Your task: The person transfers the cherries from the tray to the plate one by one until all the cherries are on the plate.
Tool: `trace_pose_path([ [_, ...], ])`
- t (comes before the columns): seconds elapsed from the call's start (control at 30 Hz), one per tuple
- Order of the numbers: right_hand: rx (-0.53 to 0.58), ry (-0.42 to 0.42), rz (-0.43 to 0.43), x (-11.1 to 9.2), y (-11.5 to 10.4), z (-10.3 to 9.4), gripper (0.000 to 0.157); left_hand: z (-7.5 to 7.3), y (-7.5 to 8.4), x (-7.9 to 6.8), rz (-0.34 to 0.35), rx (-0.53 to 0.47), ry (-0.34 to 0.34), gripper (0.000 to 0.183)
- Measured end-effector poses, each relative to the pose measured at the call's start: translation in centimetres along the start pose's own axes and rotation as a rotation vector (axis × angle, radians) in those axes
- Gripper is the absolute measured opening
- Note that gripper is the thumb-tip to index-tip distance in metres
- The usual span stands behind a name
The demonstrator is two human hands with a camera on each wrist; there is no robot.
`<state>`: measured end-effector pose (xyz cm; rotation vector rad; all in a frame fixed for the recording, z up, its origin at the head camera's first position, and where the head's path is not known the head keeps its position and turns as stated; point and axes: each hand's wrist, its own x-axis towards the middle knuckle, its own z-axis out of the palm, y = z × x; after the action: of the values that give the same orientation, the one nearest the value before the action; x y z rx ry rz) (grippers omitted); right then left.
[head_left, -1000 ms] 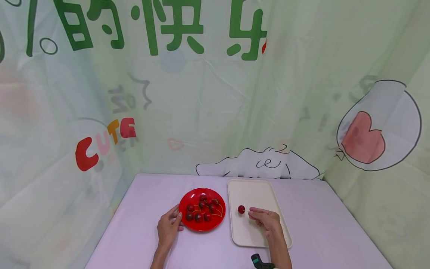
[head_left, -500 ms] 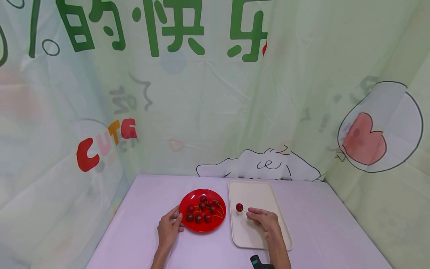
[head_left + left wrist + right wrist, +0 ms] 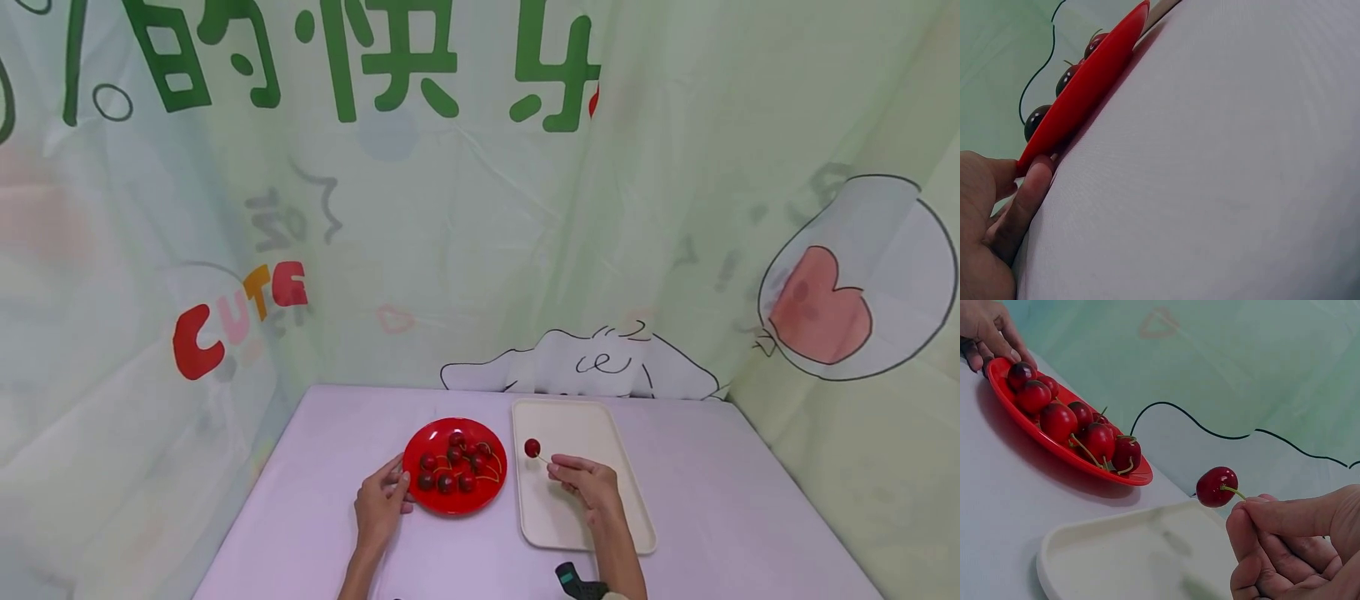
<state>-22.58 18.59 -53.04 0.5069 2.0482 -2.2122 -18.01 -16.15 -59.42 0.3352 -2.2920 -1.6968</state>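
Note:
Several dark red cherries with green stems lie on a round red plate. My left hand grips the plate's left rim, its thumb on top and fingers beneath in the left wrist view. Over the cream tray, my right hand pinches one cherry by its stem between thumb and forefinger. That cherry hangs in the air, apart from the tray surface, as the right wrist view shows. Its other fingers are curled in toward the palm.
The tray stands just right of the plate on a pale lilac tabletop. A printed fabric curtain encloses the table at the back and both sides. A dark wrist device sits at the right forearm.
My right hand has moved slightly left, and the pinched cherry has risen toward the upper left over the tray. My left hand and the plate stay in place.

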Motion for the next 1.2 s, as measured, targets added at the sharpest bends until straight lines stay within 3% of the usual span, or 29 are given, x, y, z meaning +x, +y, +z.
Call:
trace_pose_path([
  [0.4,-0.040,-0.016,-0.030,-0.3,-0.1,1.1,0.023,0.2,-0.9,0.3,-0.003,-0.014,0.003,0.043],
  [0.6,-0.054,-0.036,-0.044,-0.3,-0.4,1.8,0.028,0.1,-0.4,0.1,-0.005,-0.009,0.008,0.043],
  [0.83,-0.042,-0.039,-0.049,-0.1,-0.3,2.5,0.018,0.1,0.1,-0.1,-0.012,-0.001,0.004,0.045],
  [1.2,-0.069,-0.084,-0.059,0.1,-0.4,3.7,0.027,0.0,0.0,-0.1,-0.005,-0.005,0.006,0.044],
])
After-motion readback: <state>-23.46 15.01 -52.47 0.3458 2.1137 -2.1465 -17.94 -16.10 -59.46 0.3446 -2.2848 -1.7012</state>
